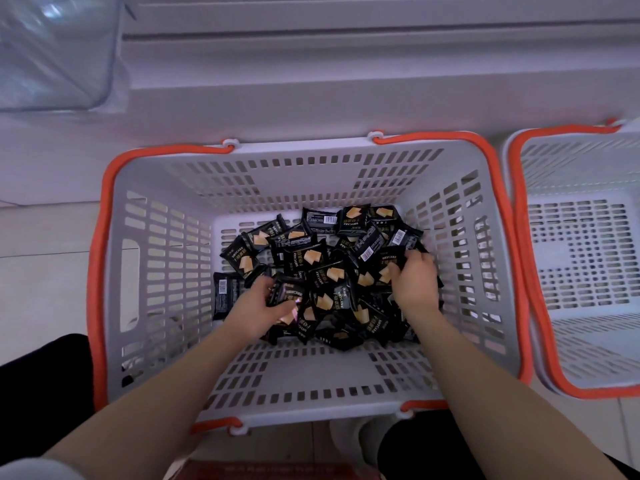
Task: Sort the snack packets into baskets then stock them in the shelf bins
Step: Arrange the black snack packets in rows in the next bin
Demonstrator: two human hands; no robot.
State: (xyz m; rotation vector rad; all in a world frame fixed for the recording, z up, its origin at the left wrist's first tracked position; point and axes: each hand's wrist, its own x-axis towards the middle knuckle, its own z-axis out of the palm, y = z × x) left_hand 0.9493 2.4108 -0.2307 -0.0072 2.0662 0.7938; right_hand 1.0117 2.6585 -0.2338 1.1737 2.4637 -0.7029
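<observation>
A grey basket point(162, 244) with orange handles stands on the floor right below me. Several black snack packets point(308, 261) with a yellow cracker picture lie heaped on its bottom. Both my arms reach down into it. My left hand point(259, 306) grips a bunch of packets at the left side of the heap, fingers curled round them. My right hand point(414, 278) digs into the right side of the heap and its fingers curl round packets there.
A second grey basket point(581, 258) with orange handles stands close on the right, nothing showing inside. White shelving point(346, 81) runs along the far side, with a clear plastic bin point(52, 50) at the top left. My dark-clad knees flank the basket's near edge.
</observation>
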